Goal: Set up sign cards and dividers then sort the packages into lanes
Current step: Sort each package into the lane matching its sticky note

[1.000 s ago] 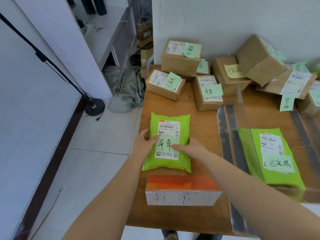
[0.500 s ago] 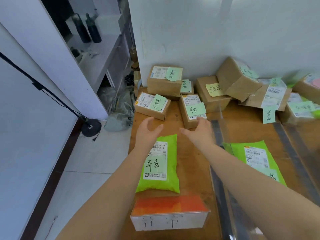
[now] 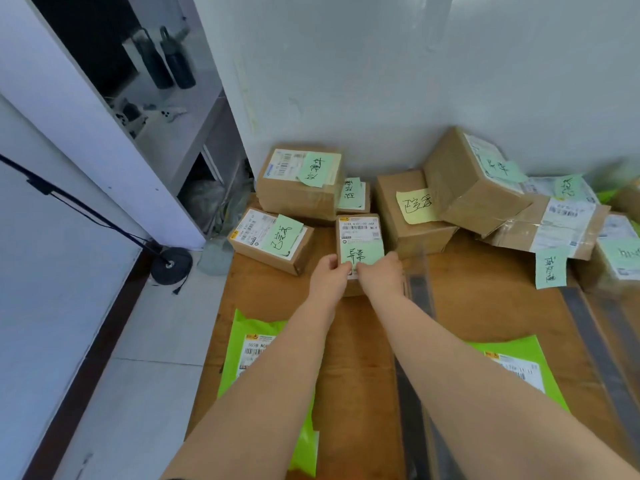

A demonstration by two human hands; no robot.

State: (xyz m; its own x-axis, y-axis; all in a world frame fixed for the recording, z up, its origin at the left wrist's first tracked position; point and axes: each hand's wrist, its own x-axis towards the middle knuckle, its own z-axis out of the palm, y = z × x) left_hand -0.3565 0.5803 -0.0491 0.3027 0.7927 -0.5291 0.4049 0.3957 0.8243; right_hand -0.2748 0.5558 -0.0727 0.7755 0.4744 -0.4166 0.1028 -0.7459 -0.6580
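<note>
Two hands now meet on one small box (image 3: 360,237) at the back of the table (image 3: 277,299). The left hand (image 3: 329,277) curls round the box's near left corner and the right hand (image 3: 382,275) grips its near right corner, thumbs on top beside the green note (image 3: 362,252) stuck to its lid. Half a second ago both hands were open and in the air short of this box; a second ago they were pressed on the green bag (image 3: 256,344), which now lies flat near the table's front under the left forearm.

The box sits between a flat box (image 3: 273,242) on its left, topped with another green note, and a bigger box (image 3: 408,209) on its right that carries a yellow note (image 3: 417,206). Behind it a tall box (image 3: 299,181) stands against the wall (image 3: 381,81). Further right, a tilted box (image 3: 464,181) leans on a heap of taped parcels.

A second green bag (image 3: 512,362) lies on the right, beyond a clear divider strip (image 3: 415,296) running front to back beside the right forearm. The orange sign card seen earlier at the front edge has dropped out of sight as the view tipped up. On the floor at left stands a black stand base (image 3: 171,265).
</note>
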